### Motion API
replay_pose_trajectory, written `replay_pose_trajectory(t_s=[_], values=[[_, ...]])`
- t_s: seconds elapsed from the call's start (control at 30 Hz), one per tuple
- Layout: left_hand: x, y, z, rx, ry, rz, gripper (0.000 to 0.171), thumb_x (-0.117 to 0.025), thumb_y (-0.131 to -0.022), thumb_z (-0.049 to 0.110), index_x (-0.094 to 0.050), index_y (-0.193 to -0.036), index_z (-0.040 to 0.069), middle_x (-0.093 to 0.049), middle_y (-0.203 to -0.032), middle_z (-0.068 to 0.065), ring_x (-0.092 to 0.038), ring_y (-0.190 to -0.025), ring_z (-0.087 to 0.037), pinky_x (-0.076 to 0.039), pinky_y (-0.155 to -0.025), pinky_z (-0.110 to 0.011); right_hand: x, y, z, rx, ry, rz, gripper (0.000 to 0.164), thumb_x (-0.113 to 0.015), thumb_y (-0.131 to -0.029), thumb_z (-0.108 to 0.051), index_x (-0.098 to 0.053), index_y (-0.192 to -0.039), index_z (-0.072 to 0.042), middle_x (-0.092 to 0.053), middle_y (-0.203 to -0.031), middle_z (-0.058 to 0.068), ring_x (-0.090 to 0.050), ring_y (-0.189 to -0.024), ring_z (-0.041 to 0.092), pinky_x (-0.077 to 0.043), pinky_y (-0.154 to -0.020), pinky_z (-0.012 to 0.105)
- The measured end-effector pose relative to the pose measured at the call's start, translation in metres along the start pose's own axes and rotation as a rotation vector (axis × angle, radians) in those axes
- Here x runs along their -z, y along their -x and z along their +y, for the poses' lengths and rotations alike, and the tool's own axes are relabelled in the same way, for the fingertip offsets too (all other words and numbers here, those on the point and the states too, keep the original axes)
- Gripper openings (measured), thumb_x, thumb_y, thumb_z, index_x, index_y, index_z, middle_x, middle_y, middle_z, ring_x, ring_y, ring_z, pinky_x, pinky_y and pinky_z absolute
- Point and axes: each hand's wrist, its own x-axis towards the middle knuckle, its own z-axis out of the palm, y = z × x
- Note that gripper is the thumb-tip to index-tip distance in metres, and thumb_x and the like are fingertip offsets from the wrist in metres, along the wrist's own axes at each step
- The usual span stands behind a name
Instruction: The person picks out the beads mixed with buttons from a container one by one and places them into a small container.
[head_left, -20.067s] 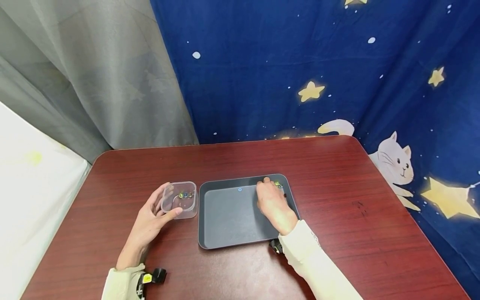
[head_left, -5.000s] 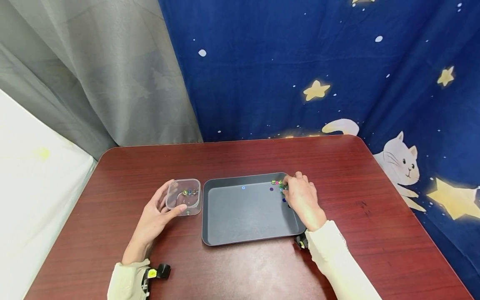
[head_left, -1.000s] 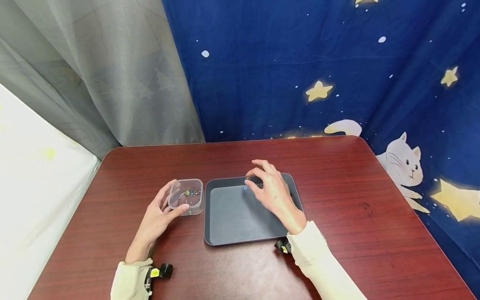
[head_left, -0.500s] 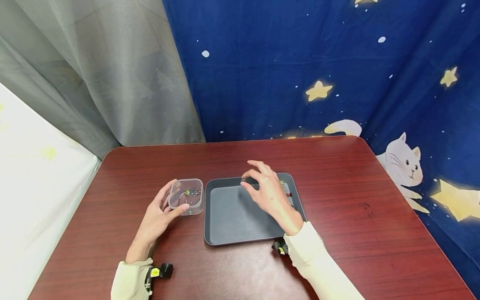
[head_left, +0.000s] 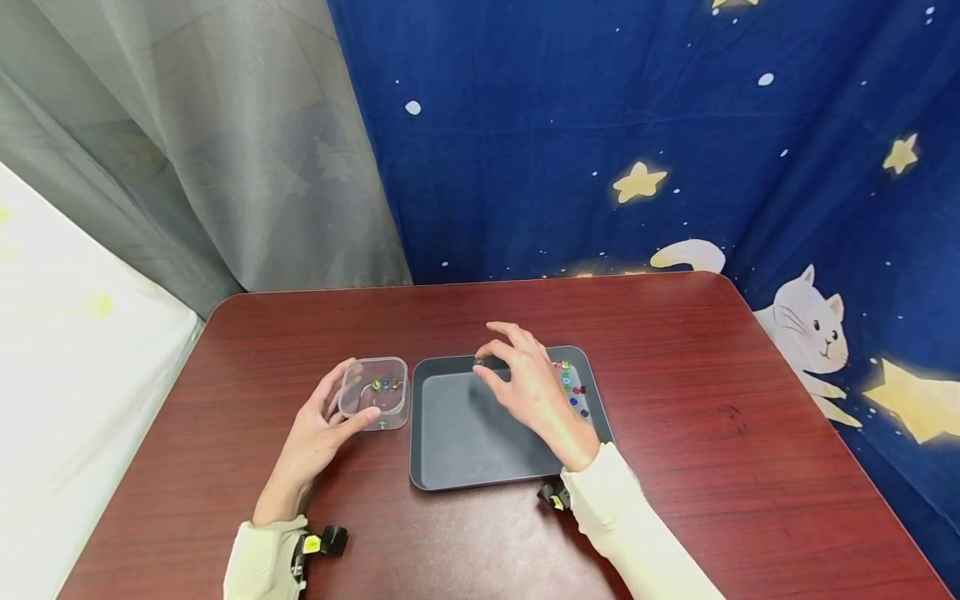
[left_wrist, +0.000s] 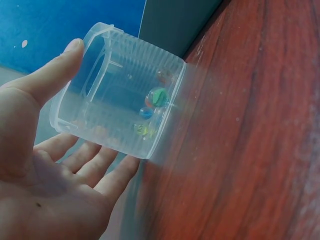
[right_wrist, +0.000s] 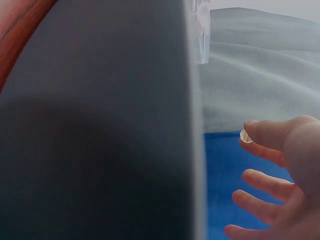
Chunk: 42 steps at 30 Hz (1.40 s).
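Right hand (head_left: 531, 386) pinches 1 marble (right_wrist: 245, 136); left hand (head_left: 313, 430) holds clear box (head_left: 375, 397).

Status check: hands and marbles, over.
Left hand holding clear plastic box, marbles inside. Right hand pinching glass marble above dark gray tray. No obstacle visible between marble and box.

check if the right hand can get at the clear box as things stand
Probably yes: the right hand, pinching a marble, hovers over the tray; nothing visible stands between it and the clear box.
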Motion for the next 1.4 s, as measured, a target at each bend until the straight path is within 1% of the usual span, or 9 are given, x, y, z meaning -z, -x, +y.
replay_pose_trajectory(t_s=[0.17,0.33,0.47,0.7,0.83,0.97,1.23,1.4], values=[[0.0,0.0,0.001,0.0,-0.003,-0.005,0.086,-0.079,-0.094,0.021,-0.029,-0.165,0.023,-0.036,-0.169,-0.006,-0.035,-0.155,-0.022,-0.042,-0.104,-0.005,-0.002,0.0,-0.003,0.014,0.006,0.006,0.01,-0.079,-0.094,-0.027,-0.077,-0.103,-0.023,-0.06,-0.148,0.003,-0.056,-0.137,0.029,-0.042,-0.116,0.055],[0.003,0.001,0.002,0.002,-0.031,-0.003,0.086,-0.079,-0.094,0.022,-0.029,-0.164,0.021,-0.037,-0.168,-0.005,-0.034,-0.156,-0.025,-0.04,-0.103,-0.003,-0.006,0.001,-0.007,0.016,-0.025,-0.004,0.01,-0.08,-0.093,-0.024,-0.076,-0.103,-0.024,-0.059,-0.148,0.003,-0.055,-0.138,0.03,-0.042,-0.116,0.055],[0.004,0.001,0.002,-0.002,-0.035,-0.007,0.087,-0.079,-0.094,0.022,-0.029,-0.165,0.021,-0.037,-0.168,-0.005,-0.035,-0.155,-0.025,-0.041,-0.103,-0.003,-0.008,0.001,-0.008,0.008,-0.031,-0.006,0.011,-0.081,-0.093,-0.023,-0.076,-0.102,-0.024,-0.059,-0.148,0.003,-0.055,-0.138,0.029,-0.042,-0.116,0.054],[0.003,0.002,0.001,-0.006,-0.033,-0.004,0.086,-0.079,-0.094,0.021,-0.029,-0.164,0.022,-0.037,-0.168,-0.006,-0.034,-0.155,-0.024,-0.041,-0.103,-0.003,-0.011,0.001,-0.011,0.002,-0.029,-0.04,0.01,-0.079,-0.094,-0.026,-0.076,-0.104,-0.024,-0.058,-0.149,0.004,-0.053,-0.14,0.028,-0.04,-0.117,0.055],[0.003,0.002,0.002,-0.007,-0.027,-0.002,0.086,-0.079,-0.094,0.021,-0.029,-0.164,0.022,-0.037,-0.168,-0.007,-0.036,-0.154,-0.023,-0.042,-0.103,-0.004,-0.011,0.001,-0.015,0.009,-0.036,-0.041,0.01,-0.079,-0.094,-0.026,-0.076,-0.104,-0.024,-0.058,-0.148,0.003,-0.053,-0.139,0.027,-0.04,-0.117,0.054],[0.002,0.003,0.002,-0.002,-0.021,-0.005,0.087,-0.079,-0.094,0.021,-0.028,-0.165,0.021,-0.036,-0.168,-0.007,-0.036,-0.154,-0.024,-0.043,-0.102,-0.004,-0.013,0.001,-0.018,0.015,-0.027,-0.048,0.011,-0.079,-0.095,-0.028,-0.076,-0.105,-0.024,-0.058,-0.148,0.003,-0.053,-0.139,0.026,-0.042,-0.116,0.052],[0.001,0.001,0.002,0.0,-0.023,-0.004,0.087,-0.079,-0.094,0.021,-0.029,-0.165,0.021,-0.037,-0.168,-0.006,-0.034,-0.155,-0.025,-0.04,-0.103,-0.003,-0.016,0.001,-0.025,0.035,-0.036,-0.073,0.013,-0.077,-0.096,-0.029,-0.077,-0.108,-0.024,-0.058,-0.148,0.005,-0.053,-0.139,0.026,-0.042,-0.116,0.051],[0.001,0.0,0.001,-0.003,-0.022,-0.003,0.087,-0.079,-0.094,0.02,-0.029,-0.165,0.021,-0.037,-0.168,-0.007,-0.034,-0.156,-0.025,-0.04,-0.103,-0.003,-0.019,0.0,-0.028,0.048,-0.022,-0.09,0.014,-0.076,-0.097,-0.03,-0.076,-0.109,-0.024,-0.058,-0.148,0.004,-0.053,-0.139,0.025,-0.042,-0.117,0.05]])
